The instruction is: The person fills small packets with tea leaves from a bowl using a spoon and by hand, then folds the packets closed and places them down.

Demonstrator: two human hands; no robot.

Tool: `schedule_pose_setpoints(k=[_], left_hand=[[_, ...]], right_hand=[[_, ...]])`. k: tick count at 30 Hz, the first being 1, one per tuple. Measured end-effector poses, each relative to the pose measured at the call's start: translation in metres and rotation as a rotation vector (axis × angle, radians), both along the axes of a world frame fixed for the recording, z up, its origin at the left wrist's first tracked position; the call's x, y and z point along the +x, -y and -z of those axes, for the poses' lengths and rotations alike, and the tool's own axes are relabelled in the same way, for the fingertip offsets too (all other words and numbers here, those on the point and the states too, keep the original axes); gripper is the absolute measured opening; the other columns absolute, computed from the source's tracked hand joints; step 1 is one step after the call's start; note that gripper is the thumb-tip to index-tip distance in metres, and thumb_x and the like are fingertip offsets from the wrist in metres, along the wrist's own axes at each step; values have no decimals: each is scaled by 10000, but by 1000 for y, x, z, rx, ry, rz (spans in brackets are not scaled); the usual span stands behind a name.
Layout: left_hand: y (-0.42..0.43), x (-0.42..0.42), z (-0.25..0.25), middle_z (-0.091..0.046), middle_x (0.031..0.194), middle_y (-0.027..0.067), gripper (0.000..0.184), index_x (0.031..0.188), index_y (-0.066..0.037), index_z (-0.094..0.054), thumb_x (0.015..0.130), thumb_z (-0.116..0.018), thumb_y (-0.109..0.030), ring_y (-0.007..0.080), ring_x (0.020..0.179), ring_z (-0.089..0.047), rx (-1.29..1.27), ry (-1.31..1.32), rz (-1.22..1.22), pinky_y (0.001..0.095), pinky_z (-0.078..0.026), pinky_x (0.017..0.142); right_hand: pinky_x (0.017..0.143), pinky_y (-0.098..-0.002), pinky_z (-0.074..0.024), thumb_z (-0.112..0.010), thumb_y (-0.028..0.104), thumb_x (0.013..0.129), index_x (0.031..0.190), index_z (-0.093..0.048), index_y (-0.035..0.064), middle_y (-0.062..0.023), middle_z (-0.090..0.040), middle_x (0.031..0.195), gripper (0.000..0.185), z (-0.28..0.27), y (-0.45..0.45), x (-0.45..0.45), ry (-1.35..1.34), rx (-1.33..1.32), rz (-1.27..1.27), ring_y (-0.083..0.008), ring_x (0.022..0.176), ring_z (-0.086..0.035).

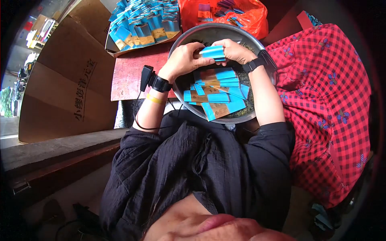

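Observation:
My left hand [185, 59] and my right hand [236, 52] meet over a large metal basin [175, 47]. Between them is a small blue packet [214, 53], with the fingers of both hands closed around its ends. Below it, flat blue-and-gold packets [219, 90] lie overlapping in a loose fan inside the basin. Under these, dark green, dried-leaf-like bits [250, 105] show along the basin's side. Whether the held packet is open or filled cannot be made out.
An open carton [177, 37] full of upright blue-and-gold packets stands on a red board [132, 76] at the back left. An orange-red plastic bag [257, 16] holds more packets. A big cardboard box [60, 80] is left; red checked cloth [321, 100] drapes right.

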State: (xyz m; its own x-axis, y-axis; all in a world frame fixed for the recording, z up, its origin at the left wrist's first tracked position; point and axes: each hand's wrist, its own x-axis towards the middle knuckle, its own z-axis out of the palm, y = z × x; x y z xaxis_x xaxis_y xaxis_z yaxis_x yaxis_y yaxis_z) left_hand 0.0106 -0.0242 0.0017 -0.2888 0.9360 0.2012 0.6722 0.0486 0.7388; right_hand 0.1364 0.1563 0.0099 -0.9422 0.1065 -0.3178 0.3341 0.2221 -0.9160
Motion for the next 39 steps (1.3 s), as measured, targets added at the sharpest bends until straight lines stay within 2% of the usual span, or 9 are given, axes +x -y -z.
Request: schedule_pose_setpoints(k=[4, 13, 15, 16, 20, 24, 27, 35, 39], left_hand=[[1, 2, -4, -656, 834, 128, 571, 1110, 14, -622, 755, -766, -408, 188, 769, -638, 3, -13, -11, 317, -505, 708], [-1, 1, 0, -665, 817, 162, 491, 1057, 24, -641, 780, -740, -369, 210, 752, -650, 33, -24, -115, 328, -509, 696], [-1, 0, 1, -665, 818, 164, 489, 1050, 30, -642, 781, -739, -367, 208, 754, -650, 34, -19, -119, 327, -509, 696], [-1, 0, 2, -665, 817, 163, 485, 1042, 34, -643, 782, -738, -365, 196, 751, -646, 45, -19, -117, 324, -508, 695], [-2, 0, -1, -668, 823, 156, 468, 1031, 38, -648, 787, -733, -353, 169, 753, -636, 39, 36, -99, 315, -506, 702], [-1, 0, -2, -670, 832, 151, 454, 1040, 36, -646, 795, -727, -338, 159, 758, -628, 32, 28, -115, 309, -504, 713], [-1, -1, -1, -674, 868, 160, 479, 1076, 41, -635, 798, -723, -340, 167, 792, -637, 48, 47, -109, 306, -504, 742], [0, -2, -2, -675, 948, 175, 551, 1148, 71, -591, 806, -720, -341, 177, 874, -641, 61, 11, -119, 313, -500, 790], [0, -1, -5, -675, 958, 167, 552, 1157, 68, -588, 811, -717, -341, 174, 881, -637, 13, 67, -106, 311, -499, 792]], right_hand=[[585, -231, -507, -547, 136, 875, 1047, -639, 60, -13, -640, 814, 210, 3, -6, -1, 35, 12, -57, -95, 708, -611], [670, -221, -490, -585, 164, 875, 1044, -647, 89, -13, -669, 866, 195, 15, -41, 8, -218, -90, 318, -75, 754, -606], [694, -283, -513, -610, 161, 835, 1015, -660, 93, -62, -687, 880, 199, 32, -45, 4, -339, 864, 330, -151, 753, -641], [769, -370, -514, -643, 188, 798, 987, -667, 106, -92, -679, 911, 207, 36, -41, 6, -227, 993, 357, -232, 848, -654], [819, -433, -475, -670, 234, 765, 930, -685, 141, -74, -651, 933, 190, 44, -25, 5, -39, 1373, 185, -255, 982, -601], [773, -419, -443, -677, 248, 770, 852, -698, 161, -49, -641, 905, 122, 37, -15, 1, 5, 1569, 96, -242, 917, -586], [823, -421, -438, -668, 255, 771, 890, -730, 177, -53, -666, 962, 155, 25, -13, 6, 15, 1466, 59, -249, 1015, -578], [815, -445, -478, -604, 340, 830, 980, -694, 175, -111, -688, 931, 240, 25, -29, 7, 48, 821, 197, -315, 956, -640], [815, -422, -482, -593, 348, 832, 977, -696, 167, -103, -687, 905, 253, 27, -34, 7, -21, 774, 276, -314, 927, -647]])
